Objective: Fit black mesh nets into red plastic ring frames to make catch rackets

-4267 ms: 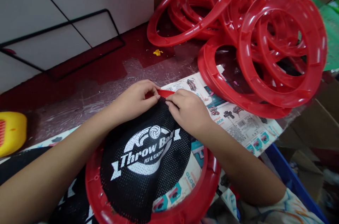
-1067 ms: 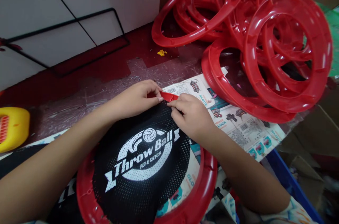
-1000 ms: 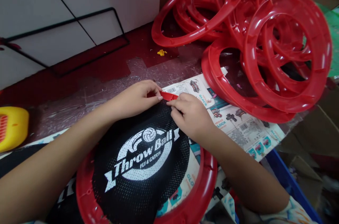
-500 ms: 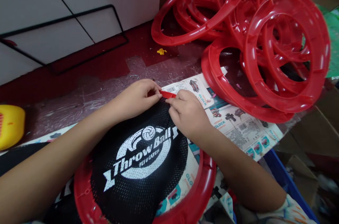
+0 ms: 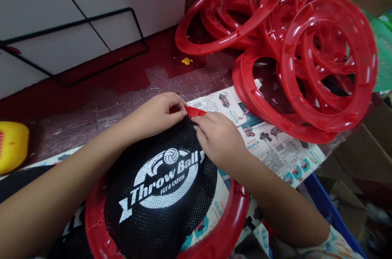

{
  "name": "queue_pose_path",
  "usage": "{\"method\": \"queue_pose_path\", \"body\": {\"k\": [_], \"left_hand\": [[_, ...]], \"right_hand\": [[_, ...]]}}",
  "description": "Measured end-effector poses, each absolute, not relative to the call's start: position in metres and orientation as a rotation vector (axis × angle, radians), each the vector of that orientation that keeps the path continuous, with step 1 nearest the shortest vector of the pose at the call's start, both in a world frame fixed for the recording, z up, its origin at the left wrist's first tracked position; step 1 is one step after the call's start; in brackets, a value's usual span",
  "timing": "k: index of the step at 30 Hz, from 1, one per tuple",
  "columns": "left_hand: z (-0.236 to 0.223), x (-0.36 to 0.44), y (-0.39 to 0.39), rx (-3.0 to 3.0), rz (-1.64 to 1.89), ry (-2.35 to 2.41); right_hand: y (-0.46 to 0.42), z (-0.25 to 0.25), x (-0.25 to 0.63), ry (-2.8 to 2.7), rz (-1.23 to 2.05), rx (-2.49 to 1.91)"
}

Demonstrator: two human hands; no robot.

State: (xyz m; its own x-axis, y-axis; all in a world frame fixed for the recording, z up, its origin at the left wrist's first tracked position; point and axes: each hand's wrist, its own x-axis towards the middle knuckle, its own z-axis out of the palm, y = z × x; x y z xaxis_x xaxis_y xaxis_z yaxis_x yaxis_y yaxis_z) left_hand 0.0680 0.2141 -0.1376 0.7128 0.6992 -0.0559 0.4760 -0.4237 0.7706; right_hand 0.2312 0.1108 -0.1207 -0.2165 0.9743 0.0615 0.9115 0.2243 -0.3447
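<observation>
A black mesh disc [image 5: 159, 226] with a white "Throw Ball" print lies over a red plastic ring [image 5: 235, 210] in front of me. At the ring's far edge, my left hand [image 5: 165, 110] is closed, thumb and fingers pinching the rim and the mesh edge. Just to its right, my right hand [image 5: 219, 132] is closed too, its fingertips pressing the mesh edge against the same rim. A short piece of red rim shows between the hands. At the lower right the mesh lies inside the ring, leaving a gap there.
Several loose red rings [image 5: 329, 116] are heaped at the back right. Printed card sheets [image 5: 272, 148] lie under the work. A yellow plastic item [image 5: 14, 146] sits at the left, a small yellow scrap [image 5: 186, 61] farther back. A black wire frame [image 5: 92, 18] leans by the white panel.
My right hand has shifted slightly right along the rim, baring a little more red between the hands. My left hand stays nearly in place.
</observation>
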Motion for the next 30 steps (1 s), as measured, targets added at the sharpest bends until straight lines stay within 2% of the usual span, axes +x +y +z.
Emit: {"method": "queue_pose_path", "body": {"k": [4, 10, 30], "left_hand": [[-0.136, 0.066, 0.215, 2.102, 0.323, 0.853], [-0.138, 0.064, 0.216, 2.146, 0.307, 0.8], [-0.143, 0.065, 0.214, 2.246, 0.323, 0.809]], "right_hand": [[0.109, -0.114, 0.238, -1.817, 0.689, -1.864], [0.115, -0.117, 0.245, -1.577, 0.854, -1.804], [0.121, -0.127, 0.249, -1.526, 0.892, -1.869]]}}
